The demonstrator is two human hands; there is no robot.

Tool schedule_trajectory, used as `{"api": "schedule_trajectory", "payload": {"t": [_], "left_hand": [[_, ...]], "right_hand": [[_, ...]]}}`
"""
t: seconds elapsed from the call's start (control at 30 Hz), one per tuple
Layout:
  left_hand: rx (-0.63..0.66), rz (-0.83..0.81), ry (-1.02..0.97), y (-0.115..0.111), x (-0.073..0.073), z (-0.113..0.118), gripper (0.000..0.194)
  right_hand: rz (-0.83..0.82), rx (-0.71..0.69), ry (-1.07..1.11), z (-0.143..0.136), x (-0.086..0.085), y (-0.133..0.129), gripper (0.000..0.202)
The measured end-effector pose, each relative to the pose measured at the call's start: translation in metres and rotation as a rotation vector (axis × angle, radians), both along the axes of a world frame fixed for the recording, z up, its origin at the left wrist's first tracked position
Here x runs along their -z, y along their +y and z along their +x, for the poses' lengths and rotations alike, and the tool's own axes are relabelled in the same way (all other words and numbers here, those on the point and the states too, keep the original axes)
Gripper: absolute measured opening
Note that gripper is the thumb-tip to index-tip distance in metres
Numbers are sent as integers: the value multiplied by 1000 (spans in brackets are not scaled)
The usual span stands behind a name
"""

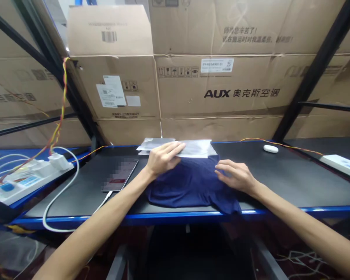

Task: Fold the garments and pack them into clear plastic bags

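Note:
A dark blue piece of cloth (pixel 186 186), perhaps a garment, lies on the black table top with its lower right corner over the front edge. Across its far end rest thin whitish translucent sheets (pixel 195 147) that look like plastic. My left hand (pixel 164 158) lies over the cloth's upper left part and the near side of the sheets, fingers stretched out and thumb tucked low. At the cloth's right side is my right hand (pixel 235 175), its fingers apart and slightly bent, with the fingertips at the fabric. Whether those fingertips press on it I cannot tell.
A phone (pixel 120 177) with a white charging cable (pixel 72 182) lies to the left, beside a white power strip (pixel 32 177). Another power strip (pixel 342 165) and a small white case (pixel 270 149) are on the right. Large cardboard boxes (pixel 218 105) stand behind, between black rack posts (pixel 312 74).

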State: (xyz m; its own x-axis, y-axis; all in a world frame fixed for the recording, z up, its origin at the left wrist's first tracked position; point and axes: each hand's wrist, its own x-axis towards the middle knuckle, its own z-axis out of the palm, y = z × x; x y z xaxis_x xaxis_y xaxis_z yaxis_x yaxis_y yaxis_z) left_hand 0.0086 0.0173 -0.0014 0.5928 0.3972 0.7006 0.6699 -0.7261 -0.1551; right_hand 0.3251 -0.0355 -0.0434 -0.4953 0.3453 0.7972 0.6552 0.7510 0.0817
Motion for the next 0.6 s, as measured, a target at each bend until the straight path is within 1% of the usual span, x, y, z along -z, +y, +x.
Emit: {"api": "schedule_trajectory", "payload": {"t": [0.07, 0.13, 0.23, 0.3, 0.37, 0.47, 0.6], "left_hand": [[-98, 14, -84, 12, -4, -14, 46], [-214, 0, -153, 28, -4, -29, 46], [-351, -63, -188, 48, 2, -50, 47], [-414, -96, -174, 57, 8, -58, 46], [-454, -126, -137, 62, 12, -61, 43], [-478, -155, -103, 64, 14, -61, 41], [-487, -196, -74, 62, 13, -60, 47]], "right_hand": [[-95, -65, -68, -3, 0, 1, 16], [-212, -115, -128, -5, 1, 2, 20], [-379, -125, -204, -7, 2, 5, 29], [-475, -114, -251, -6, 3, 6, 34], [-544, -104, -270, -5, 3, 7, 37], [-593, -103, -272, -4, 3, 8, 39], [-631, -117, -252, -3, 3, 8, 40]]}}
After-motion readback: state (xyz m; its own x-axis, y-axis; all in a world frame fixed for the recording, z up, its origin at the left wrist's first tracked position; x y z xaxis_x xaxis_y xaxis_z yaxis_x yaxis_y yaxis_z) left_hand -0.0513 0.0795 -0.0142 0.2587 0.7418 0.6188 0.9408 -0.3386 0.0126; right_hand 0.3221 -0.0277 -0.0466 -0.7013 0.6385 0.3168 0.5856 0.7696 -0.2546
